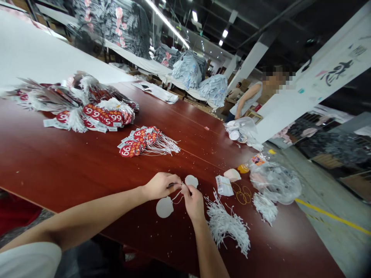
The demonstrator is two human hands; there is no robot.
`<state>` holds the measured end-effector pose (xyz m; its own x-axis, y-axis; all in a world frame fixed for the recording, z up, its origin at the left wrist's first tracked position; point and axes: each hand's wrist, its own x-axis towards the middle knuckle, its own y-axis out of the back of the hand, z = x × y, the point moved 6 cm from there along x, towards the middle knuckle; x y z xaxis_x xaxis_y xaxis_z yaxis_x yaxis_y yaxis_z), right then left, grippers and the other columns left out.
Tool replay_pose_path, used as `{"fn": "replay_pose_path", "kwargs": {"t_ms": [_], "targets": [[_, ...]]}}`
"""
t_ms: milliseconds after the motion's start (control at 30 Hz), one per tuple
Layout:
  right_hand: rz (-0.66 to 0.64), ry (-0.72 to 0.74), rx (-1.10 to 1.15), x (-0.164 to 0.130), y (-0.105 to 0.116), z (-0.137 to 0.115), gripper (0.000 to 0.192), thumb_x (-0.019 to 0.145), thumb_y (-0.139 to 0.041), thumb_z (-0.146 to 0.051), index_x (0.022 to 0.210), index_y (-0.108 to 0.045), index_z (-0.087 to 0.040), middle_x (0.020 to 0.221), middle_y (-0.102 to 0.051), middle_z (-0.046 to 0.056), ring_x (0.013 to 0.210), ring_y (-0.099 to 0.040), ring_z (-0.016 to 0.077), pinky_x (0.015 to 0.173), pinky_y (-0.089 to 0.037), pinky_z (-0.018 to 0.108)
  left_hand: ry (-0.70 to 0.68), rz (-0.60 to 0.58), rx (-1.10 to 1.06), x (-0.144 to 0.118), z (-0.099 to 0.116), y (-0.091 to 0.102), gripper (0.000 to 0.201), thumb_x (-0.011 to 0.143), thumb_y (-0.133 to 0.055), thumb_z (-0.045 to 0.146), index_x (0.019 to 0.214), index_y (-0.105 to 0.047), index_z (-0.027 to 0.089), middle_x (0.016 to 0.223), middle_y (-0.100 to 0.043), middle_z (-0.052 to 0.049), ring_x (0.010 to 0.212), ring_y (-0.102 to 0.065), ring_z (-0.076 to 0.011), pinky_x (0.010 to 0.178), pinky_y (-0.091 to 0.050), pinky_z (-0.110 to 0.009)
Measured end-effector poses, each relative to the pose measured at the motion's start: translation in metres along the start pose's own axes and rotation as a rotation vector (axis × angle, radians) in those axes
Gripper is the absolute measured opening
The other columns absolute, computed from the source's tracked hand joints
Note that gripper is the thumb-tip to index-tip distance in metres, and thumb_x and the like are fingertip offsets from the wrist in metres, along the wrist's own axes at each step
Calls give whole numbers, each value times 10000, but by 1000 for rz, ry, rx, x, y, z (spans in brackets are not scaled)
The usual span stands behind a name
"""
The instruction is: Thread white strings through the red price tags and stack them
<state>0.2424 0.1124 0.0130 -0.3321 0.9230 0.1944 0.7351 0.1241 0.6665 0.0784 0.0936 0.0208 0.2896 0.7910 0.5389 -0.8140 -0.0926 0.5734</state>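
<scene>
Both hands meet in front of me, low over the table, with their fingertips pinched together. My left hand [162, 186] is closed, and a thin dark edge shows at its fingers; what it is I cannot make out. My right hand [193, 202] is closed on a white string [177, 197], which hangs in a loop between the hands. A round white tag [164, 207] lies below my left hand. Another round pale tag [191, 180] is just beyond my right fingertips. A bundle of white strings [227, 224] lies to the right of my right hand.
Red tags with strings [140, 141] lie ahead on the brown table [95, 166], with a larger tag pile [95, 104] farther left. Rubber bands [242, 194], a white packet [224, 186], a bottle [255, 162] and a plastic bag [275, 181] are at right. A person [249, 98] stands beyond.
</scene>
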Motion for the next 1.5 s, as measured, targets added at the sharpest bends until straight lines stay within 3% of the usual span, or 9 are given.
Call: {"fn": "replay_pose_path", "kwargs": {"t_ms": [167, 400, 500, 733, 967, 1100, 1233, 1367, 1500], "targets": [[-45, -2, 281, 4, 14, -4, 294, 875, -637, -455, 914, -742, -183, 936, -725, 79, 866, -633, 225, 810, -480, 317, -79, -16, 93, -1, 8, -1, 137, 993, -530, 300, 939, -619, 212, 855, -682, -6, 784, -636, -146, 737, -464, -264], [-216, -137, 977, -14, 15, -14, 279, 854, -711, -465, 788, -607, -215, 449, -329, -89, 400, -278, 79, 427, -300, 228, -152, -234, 354, -57, 37, -10, 296, 817, -748, 444, 1021, -645, 255, 1156, -688, -23, 1046, -622, -227, 851, -472, -346], [-237, -191, 1275, -11, 14, -15, 224, 845, -743, -399, 778, -599, -240, 497, -419, -68, 404, -345, 83, 418, -373, 220, -57, -180, 350, -76, 36, 0, 304, 852, -696, 424, 1105, -635, 269, 1188, -686, -25, 1023, -639, -212, 844, -491, -333], [8, -477, 1430, 38, -22, -16, 277, 800, -717, -123, 1034, -652, -257, 1266, -672, 22, 1150, -652, 184, 766, -620, 264, 122, -41, 509, -68, -13, 107, 259, 875, -559, 147, 1093, -664, 239, 937, -725, -31, 843, -667, -198, 804, -507, -323], [-117, -479, 1235, 98, -109, -56, 284, 857, -634, -239, 1134, -571, -250, 1294, -638, 96, 1178, -638, 215, 870, -606, 394, 609, 159, 771, -46, -112, 180, 291, 918, -572, 259, 1187, -681, 265, 1290, -616, -110, 1238, -526, -311, 1071, -391, -485], [-178, -356, 1076, 91, -58, -39, 394, 811, -737, -313, 1173, -617, -212, 1207, -685, 111, 952, -707, 212, 733, -588, 315, 721, 202, 754, -41, -143, 145, 688, 931, -544, 563, 1472, -414, 159, 1551, -336, -222, 1437, -284, -401, 1135, -240, -632], [-232, -196, 217, 53, 45, 10, 230, 827, -684, -352, 966, -725, -173, 933, -747, 79, 704, -660, 167, 609, -474, 252, 657, 196, 742, -31, -147, 128, 763, 945, -524, 554, 1501, -316, 75, 1557, -296, -264, 1463, -216, -412, 1164, -110, -663], [-253, -300, -194, 26, 101, 63, 80, 710, -727, -262, 755, -743, -198, 750, -729, 44, 660, -628, 170, 576, -393, 249, 372, 364, 671, -14, -110, 128, 603, 956, -554, 450, 1462, -388, 165, 1565, -331, -161, 1461, -248, -349, 1202, -108, -613], [-352, -357, -268, 21, 92, 89, 29, 657, -726, -211, 629, -734, -212, 575, -671, 14, 513, -562, 148, 518, -327, 250, 52, 170, 403, 10, -48, 73, 214, 1001, -515, 365, 1106, -666, 254, 1138, -680, -38, 1117, -594, -219, 1061, -437, -422]]}}
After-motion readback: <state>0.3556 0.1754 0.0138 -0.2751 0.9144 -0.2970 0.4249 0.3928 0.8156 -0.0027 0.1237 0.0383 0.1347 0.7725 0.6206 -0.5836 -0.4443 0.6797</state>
